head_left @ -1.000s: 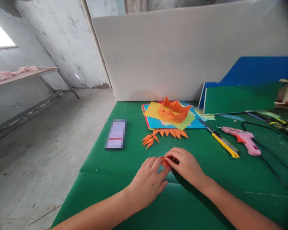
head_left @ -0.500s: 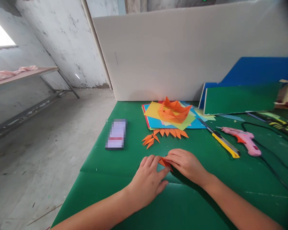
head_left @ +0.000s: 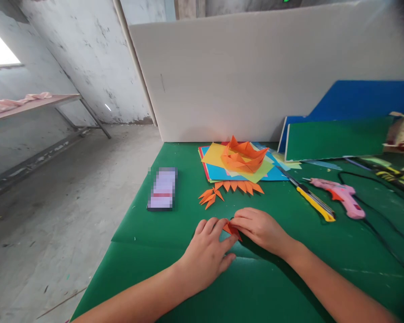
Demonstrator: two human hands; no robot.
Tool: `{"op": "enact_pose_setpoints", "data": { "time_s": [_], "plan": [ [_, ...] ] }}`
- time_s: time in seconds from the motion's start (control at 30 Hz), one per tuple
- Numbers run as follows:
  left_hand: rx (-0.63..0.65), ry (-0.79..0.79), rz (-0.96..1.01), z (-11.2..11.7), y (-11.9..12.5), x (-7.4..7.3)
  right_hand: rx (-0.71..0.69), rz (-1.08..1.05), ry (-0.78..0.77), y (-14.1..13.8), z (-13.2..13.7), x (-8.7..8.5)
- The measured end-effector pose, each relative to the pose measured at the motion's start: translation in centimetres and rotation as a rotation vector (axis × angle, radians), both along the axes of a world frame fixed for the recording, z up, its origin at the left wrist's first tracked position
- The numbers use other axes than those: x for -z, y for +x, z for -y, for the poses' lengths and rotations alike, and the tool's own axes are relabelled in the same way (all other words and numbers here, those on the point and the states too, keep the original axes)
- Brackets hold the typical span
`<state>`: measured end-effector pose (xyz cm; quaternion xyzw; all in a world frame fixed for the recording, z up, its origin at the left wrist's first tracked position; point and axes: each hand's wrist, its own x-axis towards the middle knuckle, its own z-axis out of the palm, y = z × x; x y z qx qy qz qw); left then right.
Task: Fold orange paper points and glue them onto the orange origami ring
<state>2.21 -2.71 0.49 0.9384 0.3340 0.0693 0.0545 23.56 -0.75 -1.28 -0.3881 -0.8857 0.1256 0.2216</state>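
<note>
On the green tabletop a small folded piece of orange paper [head_left: 232, 229] lies between my two hands, partly covered by them. My left hand [head_left: 207, 253] holds it down from the left, with the fingertips at its upper left edge and the index finger near its lower tip. From the right, my right hand [head_left: 257, 231] pinches its upper edge, fingers bent together. Just beyond lie several folded orange paper points [head_left: 239, 186] in a row and a small cluster of orange points [head_left: 209, 197]. An orange folded paper crown [head_left: 245, 162] stands on colored sheets.
A stack of colored paper [head_left: 210, 158] is at the back. To the right lie a yellow utility knife [head_left: 314, 204] and a pink glue gun [head_left: 346, 197] with a black cord. A phone [head_left: 163, 188] rests left. Boards [head_left: 336, 141] lean against a tall white panel [head_left: 249, 76].
Both hands stay almost in place on the orange paper. Its position and the things around it look the same, apart from a very slight shift of the view.
</note>
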Motion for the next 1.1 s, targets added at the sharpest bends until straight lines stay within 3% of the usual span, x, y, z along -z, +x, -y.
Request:
{"op": "enact_pose_setpoints", "data": {
  "time_s": [0.53,1.1],
  "plan": [
    [0.035,0.021,-0.01,-0.3,0.0,-0.5,-0.017,0.056,-0.063,0.1,-0.1,-0.8],
    [0.036,-0.018,0.009,-0.5,-0.2,-0.7,-0.01,0.06,0.04,1.6,-0.2,-0.5]
  ]
}}
